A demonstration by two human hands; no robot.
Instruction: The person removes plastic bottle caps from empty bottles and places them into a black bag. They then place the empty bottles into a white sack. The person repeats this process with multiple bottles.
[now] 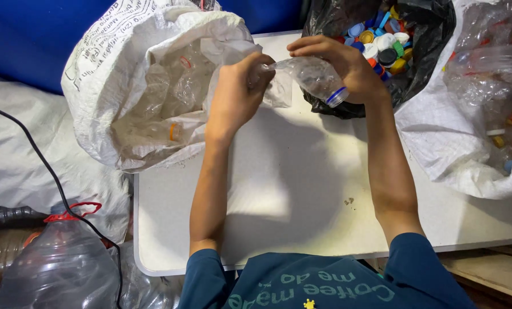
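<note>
A clear, crumpled plastic bottle (310, 77) with a blue ring at its neck is held over the white table (302, 189) by both hands. My left hand (233, 94) grips the bottle's bottom end, next to the mouth of a white woven sack. My right hand (342, 63) wraps over the neck end, just in front of a black bag. The neck points down and right with no cap on it.
The white woven sack (124, 74) at the back left holds clear bottles. The black bag (422, 34) at the back holds several coloured caps. Another sack of bottles (485, 103) lies at the right. A large clear jug with a red handle (61, 263) and a black cable (44, 166) lie at the left.
</note>
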